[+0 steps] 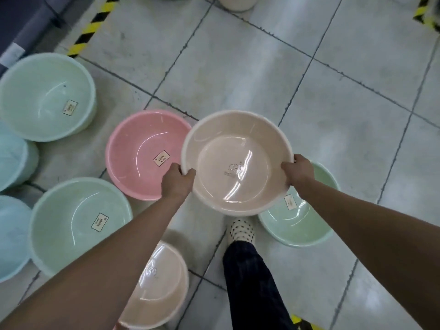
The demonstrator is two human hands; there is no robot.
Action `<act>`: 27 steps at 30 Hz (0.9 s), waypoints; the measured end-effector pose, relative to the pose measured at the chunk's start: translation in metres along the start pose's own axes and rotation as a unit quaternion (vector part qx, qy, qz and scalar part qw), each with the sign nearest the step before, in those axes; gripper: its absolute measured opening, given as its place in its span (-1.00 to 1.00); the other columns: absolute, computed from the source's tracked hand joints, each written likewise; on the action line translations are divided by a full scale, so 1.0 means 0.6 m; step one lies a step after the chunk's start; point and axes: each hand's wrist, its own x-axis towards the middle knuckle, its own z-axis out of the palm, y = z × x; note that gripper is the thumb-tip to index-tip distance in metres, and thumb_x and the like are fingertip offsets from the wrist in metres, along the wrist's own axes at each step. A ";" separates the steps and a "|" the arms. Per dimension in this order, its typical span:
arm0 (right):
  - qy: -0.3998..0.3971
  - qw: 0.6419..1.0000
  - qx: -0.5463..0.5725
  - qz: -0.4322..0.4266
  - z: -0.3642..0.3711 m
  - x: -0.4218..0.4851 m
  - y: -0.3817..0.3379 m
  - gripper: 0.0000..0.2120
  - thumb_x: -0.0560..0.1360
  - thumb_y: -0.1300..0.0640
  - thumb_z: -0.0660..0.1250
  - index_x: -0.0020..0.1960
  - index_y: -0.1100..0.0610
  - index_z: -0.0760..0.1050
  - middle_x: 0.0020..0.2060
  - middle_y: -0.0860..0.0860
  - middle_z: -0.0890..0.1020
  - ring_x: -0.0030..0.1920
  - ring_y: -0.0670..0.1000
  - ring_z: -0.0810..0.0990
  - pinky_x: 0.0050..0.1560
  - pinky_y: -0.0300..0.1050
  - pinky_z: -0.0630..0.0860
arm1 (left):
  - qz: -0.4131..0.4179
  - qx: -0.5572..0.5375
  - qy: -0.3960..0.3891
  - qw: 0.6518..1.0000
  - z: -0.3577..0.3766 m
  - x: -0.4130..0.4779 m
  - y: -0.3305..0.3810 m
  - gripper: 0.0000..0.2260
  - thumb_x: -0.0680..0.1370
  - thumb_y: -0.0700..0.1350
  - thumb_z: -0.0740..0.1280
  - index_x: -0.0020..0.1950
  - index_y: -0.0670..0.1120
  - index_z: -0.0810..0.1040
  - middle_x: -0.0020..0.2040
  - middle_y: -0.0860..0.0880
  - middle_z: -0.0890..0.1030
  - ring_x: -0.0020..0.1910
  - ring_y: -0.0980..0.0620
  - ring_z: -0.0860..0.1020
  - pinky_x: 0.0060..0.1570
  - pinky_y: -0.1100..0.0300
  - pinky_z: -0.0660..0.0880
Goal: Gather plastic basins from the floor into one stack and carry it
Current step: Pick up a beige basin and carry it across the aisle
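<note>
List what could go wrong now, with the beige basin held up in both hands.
1. The left hand and right hand grip only the rim of the held beige basin; it could tilt or slip.
2. It hides part of the green basin below, so nesting there may catch a rim.
3. The slippered foot stands close to that green basin and a second beige basin: trip risk.
</note>
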 end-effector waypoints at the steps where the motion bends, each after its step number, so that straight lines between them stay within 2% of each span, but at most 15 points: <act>1: -0.008 1.000 0.011 0.005 0.013 0.030 0.000 -0.62 0.43 0.25 0.24 0.23 0.22 0.53 -0.03 0.17 0.62 -0.07 0.19 0.57 -0.10 -0.01 0.52 | -0.030 -0.024 0.001 0.999 0.021 0.024 0.000 -0.80 0.51 -0.06 0.32 -0.01 -0.18 0.48 -0.24 -0.06 0.55 -0.13 -0.18 0.59 -0.15 0.09 0.48; 4: -0.028 0.999 0.025 0.007 0.053 0.108 0.008 -0.62 0.45 0.28 0.23 0.25 0.20 0.54 -0.03 0.14 0.62 -0.08 0.16 0.55 -0.13 -0.09 0.44 | -0.089 -0.075 0.019 0.993 0.078 0.081 -0.011 -0.84 0.53 -0.08 0.30 -0.02 -0.15 0.43 -0.16 -0.10 0.55 -0.06 -0.19 0.59 -0.06 0.03 0.51; 7: -0.035 0.999 0.001 0.004 0.091 0.174 0.026 -0.64 0.47 0.28 0.22 0.25 0.20 0.55 -0.01 0.15 0.63 -0.04 0.16 0.55 -0.09 -0.07 0.45 | -0.109 -0.054 0.020 0.992 0.123 0.126 -0.031 -0.85 0.54 -0.09 0.30 -0.02 -0.16 0.43 -0.11 -0.11 0.55 -0.09 -0.16 0.53 -0.12 0.08 0.42; 10: -0.028 0.999 -0.002 0.018 0.121 0.229 0.050 -0.64 0.48 0.28 0.24 0.26 0.20 0.55 -0.02 0.14 0.63 -0.02 0.17 0.56 -0.04 -0.03 0.49 | -0.087 -0.006 0.008 0.996 0.161 0.163 -0.057 -0.83 0.54 -0.08 0.32 -0.03 -0.18 0.47 -0.13 -0.10 0.54 -0.09 -0.16 0.52 -0.15 0.12 0.36; 13: -0.010 0.999 0.021 0.044 0.140 0.274 0.065 -0.66 0.46 0.28 0.27 0.22 0.18 0.58 -0.04 0.12 0.64 0.01 0.22 0.61 0.06 0.08 0.57 | -0.055 0.044 0.029 0.997 0.200 0.187 -0.072 -0.77 0.56 -0.03 0.33 0.03 -0.19 0.56 -0.10 -0.11 0.61 -0.01 -0.19 0.58 -0.14 0.13 0.35; 16: -0.002 0.999 0.017 0.052 0.150 0.309 0.069 -0.77 0.43 0.29 0.26 0.04 0.20 0.61 -0.11 0.19 0.65 -0.09 0.21 0.58 -0.08 0.04 0.53 | -0.037 0.073 0.074 0.994 0.238 0.201 -0.070 -0.75 0.57 -0.02 0.30 0.10 -0.17 0.59 0.02 -0.13 0.67 0.05 -0.21 0.60 -0.07 0.11 0.41; 18: -0.002 0.999 0.001 0.054 0.154 0.332 0.072 -0.80 0.43 0.30 0.27 -0.01 0.24 0.62 -0.18 0.17 0.63 -0.14 0.17 0.54 -0.12 0.00 0.49 | -0.012 0.068 0.092 0.993 0.260 0.212 -0.071 -0.74 0.57 -0.05 0.30 0.17 -0.17 0.57 0.10 -0.15 0.66 0.10 -0.22 0.59 0.05 0.02 0.47; 20: -0.004 0.998 -0.010 0.054 0.160 0.353 0.076 -0.82 0.44 0.28 0.29 -0.02 0.23 0.63 -0.17 0.15 0.63 -0.09 0.20 0.58 -0.02 0.06 0.55 | 0.011 0.066 0.093 0.993 0.274 0.220 -0.071 -0.66 0.59 -0.10 0.28 0.34 -0.18 0.48 0.30 -0.19 0.56 0.27 -0.22 0.52 0.22 -0.05 0.43; 22: -0.015 0.998 -0.023 0.048 0.170 0.366 0.076 -0.81 0.48 0.25 0.28 0.05 0.17 0.60 -0.11 0.13 0.62 -0.02 0.22 0.60 0.05 0.11 0.56 | 0.017 0.061 0.073 0.995 0.284 0.221 -0.066 -0.52 0.62 -0.17 0.22 0.54 -0.18 0.24 0.56 -0.19 0.25 0.46 -0.18 0.35 0.37 0.01 0.28; 24: -0.015 0.998 -0.040 0.051 0.180 0.379 0.080 -0.69 0.49 0.24 0.27 0.22 0.17 0.54 -0.04 0.10 0.59 0.02 0.22 0.58 0.06 0.13 0.57 | 0.020 0.046 0.043 0.998 0.296 0.220 -0.063 -0.38 0.61 -0.25 0.21 0.61 -0.19 0.00 0.63 -0.15 -0.06 0.51 -0.17 0.26 0.39 0.11 0.24; 27: -0.049 0.994 -0.050 0.085 0.188 0.390 0.092 -0.66 0.46 0.26 0.31 0.24 0.22 0.49 0.01 0.18 0.58 0.02 0.24 0.55 0.06 0.15 0.58 | 0.046 0.047 0.024 0.998 0.307 0.232 -0.074 -0.23 0.53 -0.38 0.26 0.60 -0.19 -0.14 0.61 -0.15 -0.24 0.52 -0.21 0.23 0.33 0.14 0.31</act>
